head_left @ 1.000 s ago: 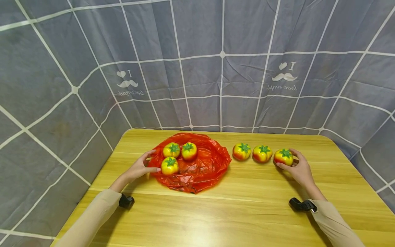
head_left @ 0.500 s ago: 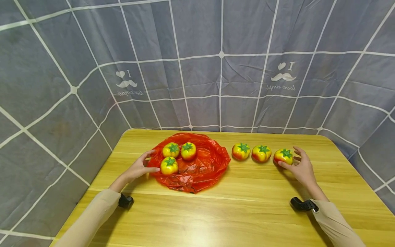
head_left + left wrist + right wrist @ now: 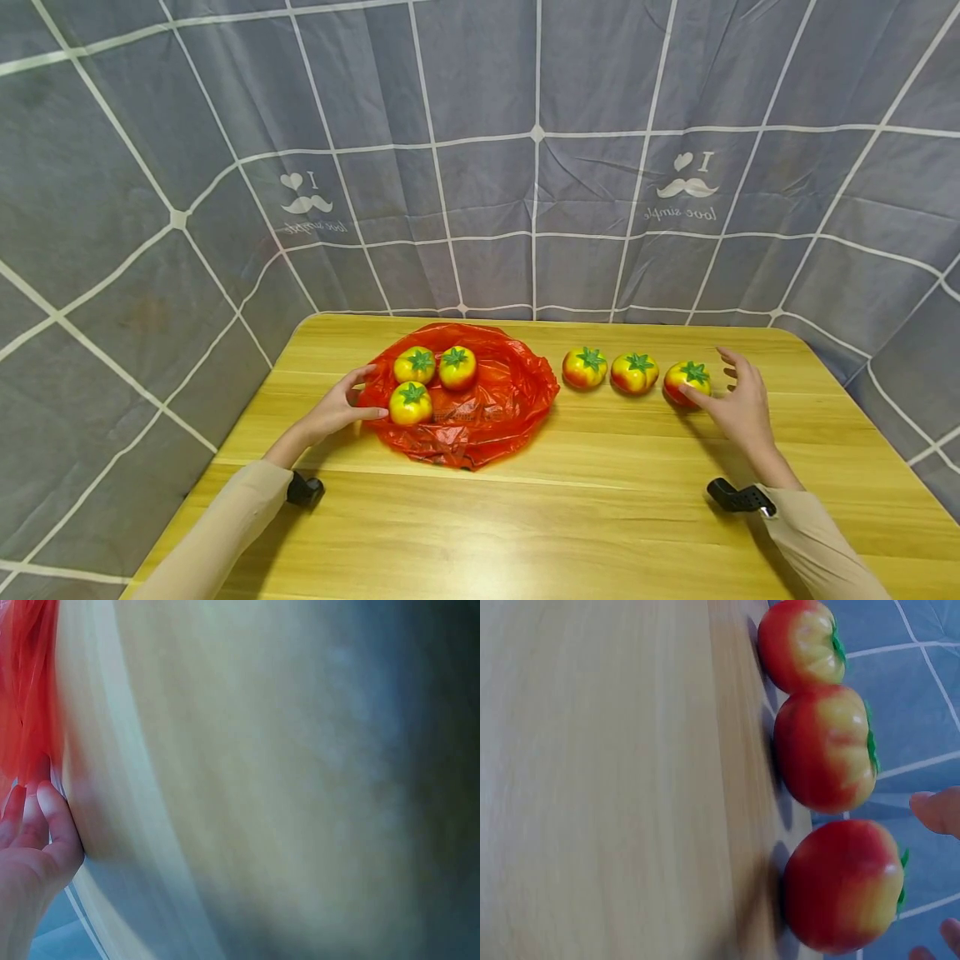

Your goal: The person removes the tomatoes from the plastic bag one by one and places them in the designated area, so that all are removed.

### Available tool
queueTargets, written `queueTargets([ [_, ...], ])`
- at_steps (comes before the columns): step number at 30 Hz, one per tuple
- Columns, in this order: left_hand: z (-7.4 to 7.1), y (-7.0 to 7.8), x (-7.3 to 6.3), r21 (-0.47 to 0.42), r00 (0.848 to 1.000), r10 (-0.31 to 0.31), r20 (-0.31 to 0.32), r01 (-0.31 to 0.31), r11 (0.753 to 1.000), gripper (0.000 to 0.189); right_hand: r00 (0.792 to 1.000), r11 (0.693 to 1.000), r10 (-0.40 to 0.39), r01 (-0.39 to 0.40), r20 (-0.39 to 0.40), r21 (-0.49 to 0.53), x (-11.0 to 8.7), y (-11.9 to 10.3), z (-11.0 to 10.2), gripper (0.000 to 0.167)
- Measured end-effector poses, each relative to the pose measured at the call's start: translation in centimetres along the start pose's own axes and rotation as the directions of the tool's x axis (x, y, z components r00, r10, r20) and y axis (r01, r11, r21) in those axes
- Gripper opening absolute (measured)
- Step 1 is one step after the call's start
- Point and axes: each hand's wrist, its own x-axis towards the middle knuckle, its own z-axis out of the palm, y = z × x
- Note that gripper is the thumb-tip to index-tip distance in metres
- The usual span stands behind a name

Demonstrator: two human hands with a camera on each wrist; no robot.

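In the head view, a red plastic bag (image 3: 510, 392) lies spread on the table, with three yellow-red tomatoes in it: one at front (image 3: 410, 405), two behind. My left hand (image 3: 333, 410) rests at the bag's left rim, thumb and fingers apart, the thumb tip close to the front tomato. Red film covers some of its fingertips in the left wrist view. Three more tomatoes form a row right of the bag: left (image 3: 584, 368), middle (image 3: 634, 374), right (image 3: 686, 383). Beside the right one my right hand (image 3: 742, 408) has its fingers spread, thumb in front of the fruit; contact is unclear.
The wooden table (image 3: 480, 533) ends at a grey curtain (image 3: 487, 192) with white grid lines, which hangs behind and along the sides. Each wrist wears a black strap mount, left (image 3: 305, 490) and right (image 3: 738, 497).
My right hand's fingers have spread and drawn off to the right, away from the right tomato, which stays in the row. The left hand and the bag look unmoved.
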Motion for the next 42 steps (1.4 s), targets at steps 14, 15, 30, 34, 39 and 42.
queueTargets([
  [14, 0.0, 0.0, 0.0, -0.006, 1.000, -0.008, -0.001, 0.008, 1.000, 0.085, 0.992, 0.992, -0.105, 0.110, -0.070, 0.064, -0.5, -3.0, 1.0, 0.073],
  [15, 0.0, 0.0, 0.0, -0.006, 1.000, -0.007, -0.001, 0.007, 1.000, 0.085, 0.991, 0.991, -0.111, 0.116, -0.074, 0.067, -0.5, -3.3, 1.1, 0.073],
  [30, 0.2, 0.3, 0.0, -0.002, 1.000, -0.003, -0.001, 0.003, 1.000, 0.085, 0.974, 0.968, -0.220, 0.225, -0.051, 0.110, -1.4, -6.3, 3.4, 0.069],
  [34, 0.1, 0.4, -0.1, -0.007, 1.000, 0.006, 0.005, -0.006, 1.000, 0.085, 0.976, 0.967, -0.215, 0.218, -0.032, 0.130, -1.6, -7.2, 4.1, 0.068],
  [39, 0.1, 0.4, -0.2, -0.004, 1.000, 0.002, 0.000, -0.002, 1.000, 0.085, 0.973, 0.960, -0.228, 0.229, -0.021, 0.162, -1.8, -8.2, 5.3, 0.069],
  [42, 0.1, 0.3, -0.1, 0.000, 1.000, 0.001, -0.003, -0.001, 1.000, 0.085, 0.969, 0.953, -0.245, 0.243, -0.012, 0.183, -1.9, -8.8, 6.1, 0.070],
])
